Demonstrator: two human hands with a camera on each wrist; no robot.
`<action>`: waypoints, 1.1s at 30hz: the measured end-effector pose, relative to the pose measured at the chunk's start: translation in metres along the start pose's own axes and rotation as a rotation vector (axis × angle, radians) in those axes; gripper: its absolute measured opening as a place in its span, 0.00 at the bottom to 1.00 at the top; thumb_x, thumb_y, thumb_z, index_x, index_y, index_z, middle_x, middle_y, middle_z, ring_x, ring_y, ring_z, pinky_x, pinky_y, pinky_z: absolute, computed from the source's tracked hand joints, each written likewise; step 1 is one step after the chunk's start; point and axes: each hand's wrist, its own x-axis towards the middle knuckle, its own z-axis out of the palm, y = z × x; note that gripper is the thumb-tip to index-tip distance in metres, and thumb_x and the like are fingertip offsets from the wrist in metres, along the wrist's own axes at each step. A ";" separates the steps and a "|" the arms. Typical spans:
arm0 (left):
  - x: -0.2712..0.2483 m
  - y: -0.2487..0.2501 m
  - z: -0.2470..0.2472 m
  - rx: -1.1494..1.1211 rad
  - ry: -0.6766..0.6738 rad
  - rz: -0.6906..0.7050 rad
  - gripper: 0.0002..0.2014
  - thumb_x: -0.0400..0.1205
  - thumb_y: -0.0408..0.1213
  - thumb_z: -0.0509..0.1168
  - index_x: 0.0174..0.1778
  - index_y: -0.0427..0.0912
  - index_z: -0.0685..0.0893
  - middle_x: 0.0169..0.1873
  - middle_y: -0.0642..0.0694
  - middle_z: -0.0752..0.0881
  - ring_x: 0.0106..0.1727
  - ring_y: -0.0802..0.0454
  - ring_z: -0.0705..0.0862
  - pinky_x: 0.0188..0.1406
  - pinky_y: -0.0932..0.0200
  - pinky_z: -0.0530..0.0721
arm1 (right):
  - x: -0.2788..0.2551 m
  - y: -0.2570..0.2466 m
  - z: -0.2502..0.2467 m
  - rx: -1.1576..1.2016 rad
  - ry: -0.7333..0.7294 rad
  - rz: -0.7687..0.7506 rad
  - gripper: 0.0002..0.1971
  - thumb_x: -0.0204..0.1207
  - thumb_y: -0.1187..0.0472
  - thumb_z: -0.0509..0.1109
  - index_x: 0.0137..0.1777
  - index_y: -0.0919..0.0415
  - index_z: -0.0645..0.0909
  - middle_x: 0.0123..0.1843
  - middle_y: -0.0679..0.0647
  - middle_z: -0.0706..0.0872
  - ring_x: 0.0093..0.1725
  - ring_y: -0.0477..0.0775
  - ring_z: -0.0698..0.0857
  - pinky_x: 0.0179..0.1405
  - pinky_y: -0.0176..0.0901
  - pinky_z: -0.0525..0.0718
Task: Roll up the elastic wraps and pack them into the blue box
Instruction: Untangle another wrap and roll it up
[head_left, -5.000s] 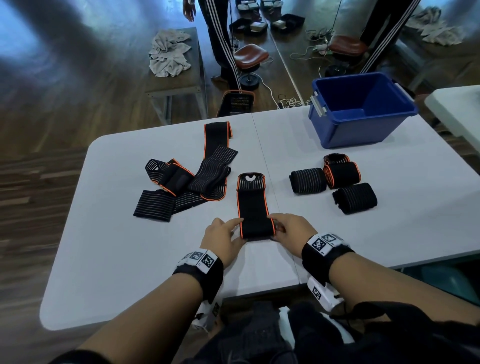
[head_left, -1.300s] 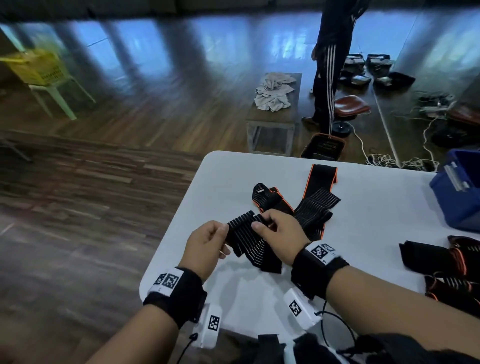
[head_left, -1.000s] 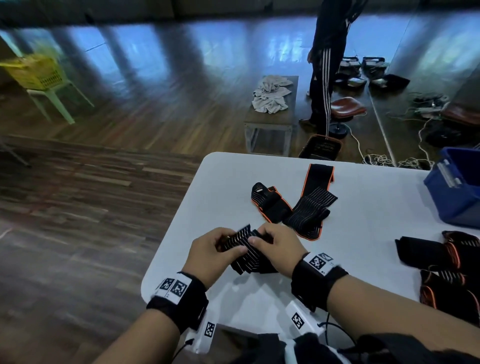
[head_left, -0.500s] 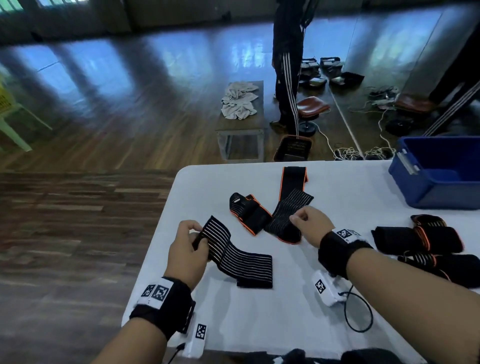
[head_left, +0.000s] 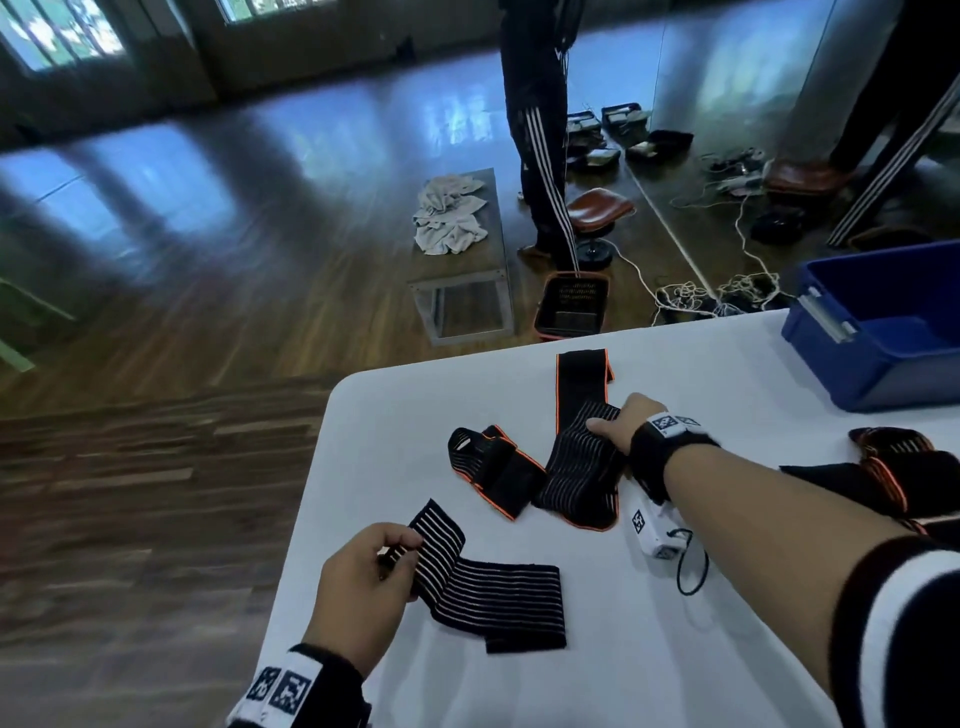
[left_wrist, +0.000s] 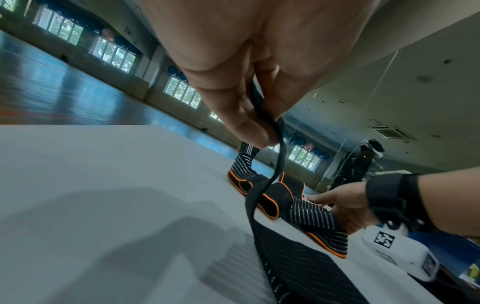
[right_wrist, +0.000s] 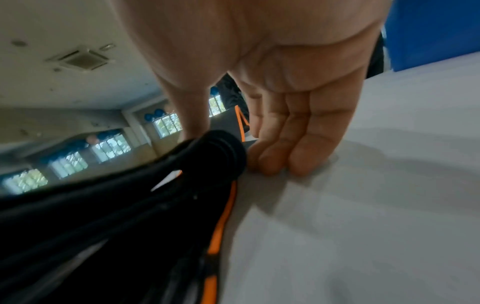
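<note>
My left hand (head_left: 400, 551) pinches one end of a black wrap with white stripes (head_left: 493, 597), lifting that end while the rest lies flat near the table's front left. The left wrist view shows the thumb and fingers of this hand (left_wrist: 262, 131) closed on the wrap's edge (left_wrist: 298, 261). My right hand (head_left: 605, 423) reaches across and holds the folded orange-edged wrap (head_left: 576, 473) between thumb and fingers (right_wrist: 301, 162). A looped orange-edged wrap (head_left: 485, 465) lies beside it. The blue box (head_left: 883, 364) stands open at the far right.
Several rolled wraps (head_left: 904, 473) lie at the right, behind my right forearm. The table's left edge (head_left: 311, 467) runs close to my left hand. Beyond the table are a bench with towels (head_left: 457, 218), a floor basket (head_left: 571, 306) and a standing person (head_left: 540, 130).
My right hand let go of the striped wrap and reached forward to the orange-edged wrap. The left hand kept its end, and the striped wrap unfolded onto the table.
</note>
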 end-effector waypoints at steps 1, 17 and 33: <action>0.001 -0.002 0.000 0.011 -0.003 0.001 0.15 0.80 0.22 0.68 0.40 0.49 0.88 0.32 0.42 0.90 0.30 0.46 0.89 0.35 0.50 0.89 | 0.001 -0.006 0.000 -0.030 -0.011 0.011 0.30 0.66 0.37 0.79 0.50 0.62 0.74 0.48 0.60 0.85 0.47 0.63 0.84 0.43 0.48 0.79; 0.010 0.040 0.013 0.051 0.020 0.085 0.14 0.77 0.26 0.73 0.44 0.53 0.90 0.37 0.55 0.91 0.36 0.53 0.87 0.42 0.54 0.89 | -0.047 -0.016 -0.022 0.594 -0.026 -0.314 0.24 0.69 0.78 0.74 0.60 0.54 0.87 0.55 0.57 0.88 0.48 0.55 0.89 0.46 0.47 0.89; -0.016 0.182 0.050 -0.368 0.008 0.193 0.13 0.86 0.34 0.64 0.42 0.45 0.94 0.40 0.41 0.93 0.41 0.47 0.90 0.41 0.49 0.88 | -0.184 -0.018 -0.120 0.707 -0.389 -0.847 0.26 0.67 0.84 0.68 0.49 0.52 0.91 0.51 0.61 0.91 0.49 0.52 0.89 0.51 0.51 0.88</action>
